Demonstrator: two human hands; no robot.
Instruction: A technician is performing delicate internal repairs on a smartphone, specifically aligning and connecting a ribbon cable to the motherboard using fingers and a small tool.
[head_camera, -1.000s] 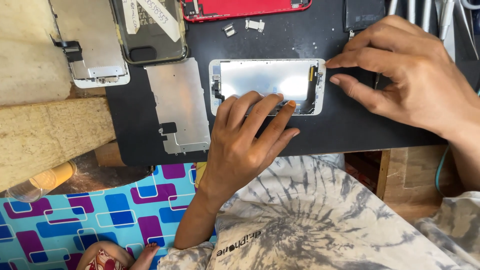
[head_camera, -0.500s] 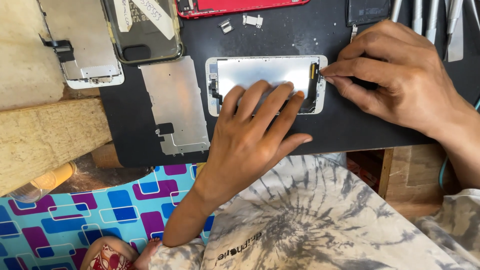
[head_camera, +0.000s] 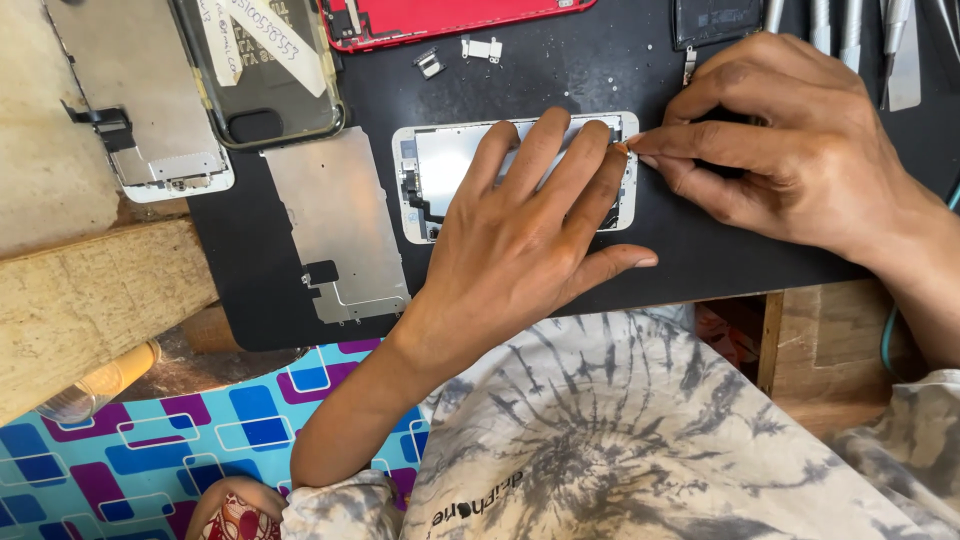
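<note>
Left hand (head_camera: 530, 240) is pressing flat, fingers spread, on a white phone screen assembly (head_camera: 440, 165); right hand (head_camera: 800, 150) fingers are pinching its edge.

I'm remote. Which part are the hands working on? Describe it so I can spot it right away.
Find the black mat covering the bench. Near its middle lies a white-framed phone screen panel, face down, with the left hand flat on it and the right hand pinching at its right edge. Unlike the bare metal plate beside it, it has a white border.
</note>
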